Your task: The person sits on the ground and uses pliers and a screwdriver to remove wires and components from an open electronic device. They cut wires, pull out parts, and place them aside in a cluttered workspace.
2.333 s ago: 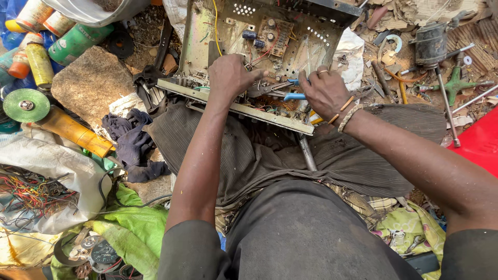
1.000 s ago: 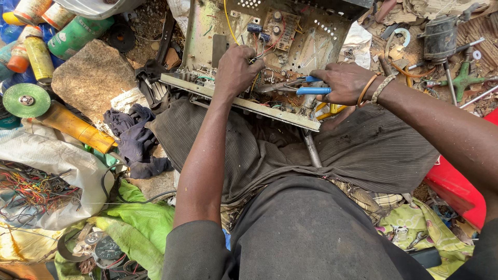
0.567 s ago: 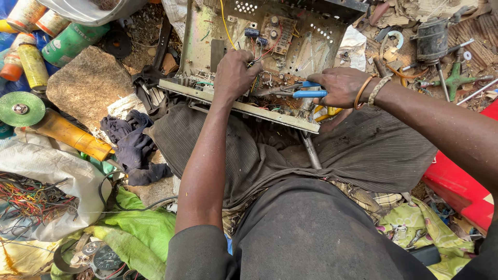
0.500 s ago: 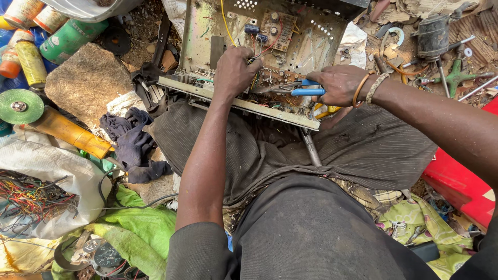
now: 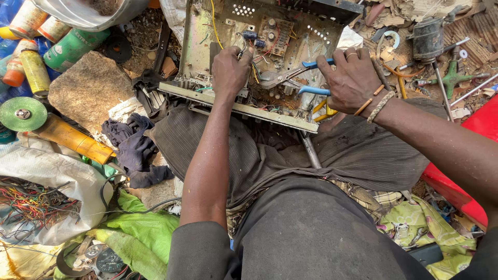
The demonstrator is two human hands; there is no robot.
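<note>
An opened metal chassis (image 5: 207, 36) with a small circuit board (image 5: 275, 35) and loose wires rests against my knees. My left hand (image 5: 231, 70) is closed on parts and wires inside its near edge. My right hand (image 5: 353, 78) grips blue-handled pliers (image 5: 303, 78), whose metal jaws point left into the wiring next to my left hand. Bracelets sit on my right wrist.
A flat stone (image 5: 88, 91), several spray cans (image 5: 49, 44) and a green grinding disc (image 5: 22, 114) lie at left. A white sack with coloured wires (image 5: 36, 205) is at lower left. A dark motor part (image 5: 428, 39), rods and a red container (image 5: 482, 135) are at right.
My right hand has picked up the blue-handled pliers and brought them left into the chassis wiring. My left hand has stayed at the near edge.
</note>
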